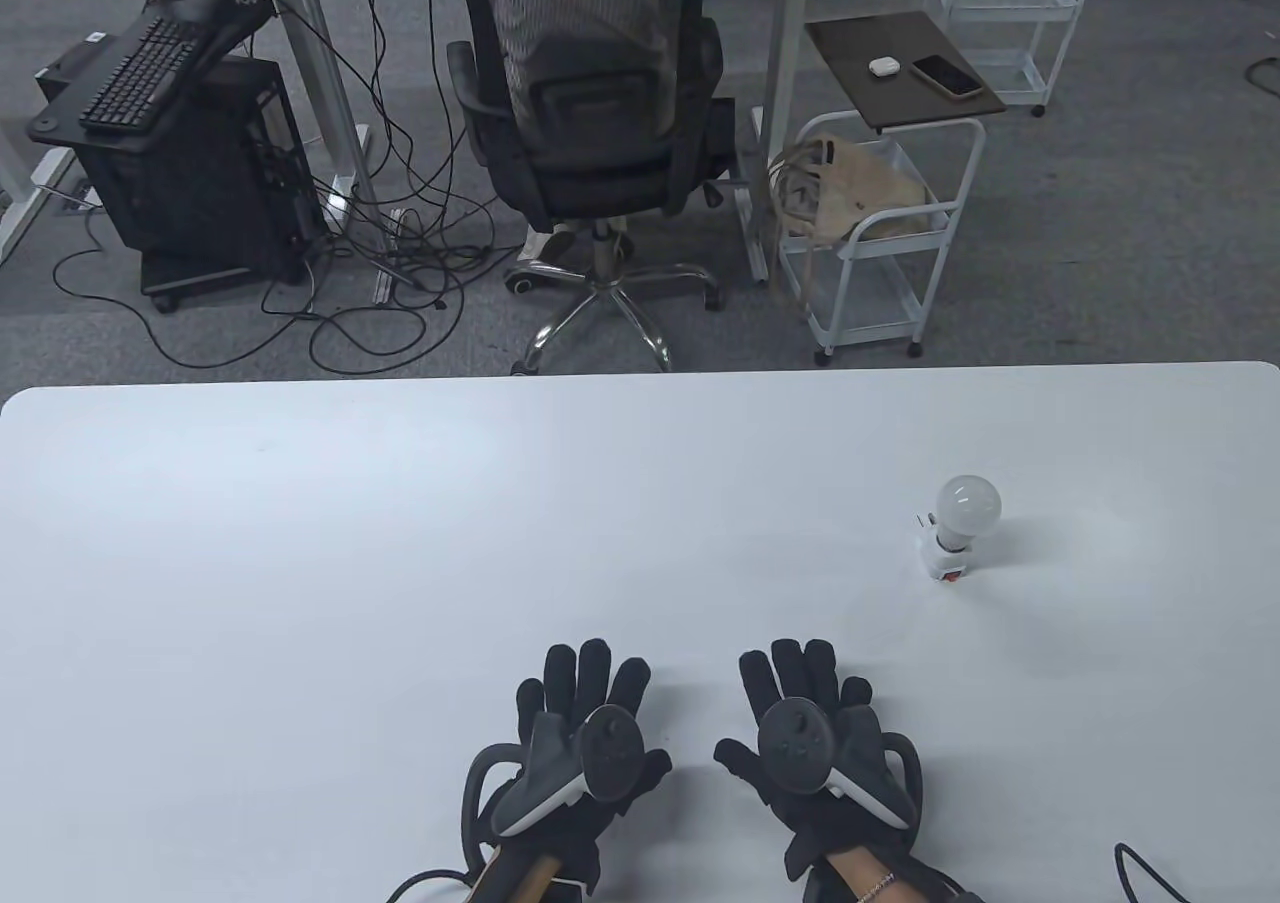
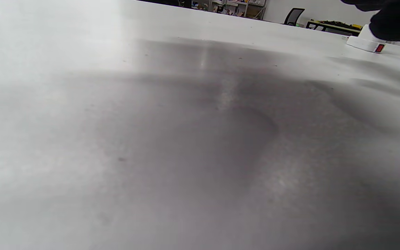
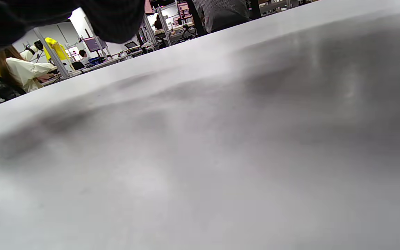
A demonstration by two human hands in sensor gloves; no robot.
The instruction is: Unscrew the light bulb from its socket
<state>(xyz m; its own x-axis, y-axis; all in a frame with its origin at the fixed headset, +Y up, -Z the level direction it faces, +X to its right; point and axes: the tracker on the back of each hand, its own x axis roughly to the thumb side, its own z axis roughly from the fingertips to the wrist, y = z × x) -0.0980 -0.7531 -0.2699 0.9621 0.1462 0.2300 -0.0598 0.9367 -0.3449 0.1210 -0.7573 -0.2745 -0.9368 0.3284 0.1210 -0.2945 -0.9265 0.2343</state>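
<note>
Bulb (image 1: pixel 967 504) seated in its white socket (image 1: pixel 944 556) at the frame's right, untouched on the surface (image 1: pixel 300 543). Your left hand (image 1: pixel 580 743) and right hand (image 1: pixel 815 743) lie flat, fingers spread, holding nothing, lower centre. All unscrewing remains.

Both gloved hands, the left hand (image 1: pixel 580 733) and right hand (image 1: pixel 815 738), lie flat with fingers spread on the near table (image 1: pixel 300 563), well apart from the light bulb (image 1: pixel 967 505) upright in its socket (image 1: pixel 946 555) at far right.

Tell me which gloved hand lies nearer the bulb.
The right hand: it lies flat on the table on the same side as the light bulb; the left hand lies farther away.
</note>
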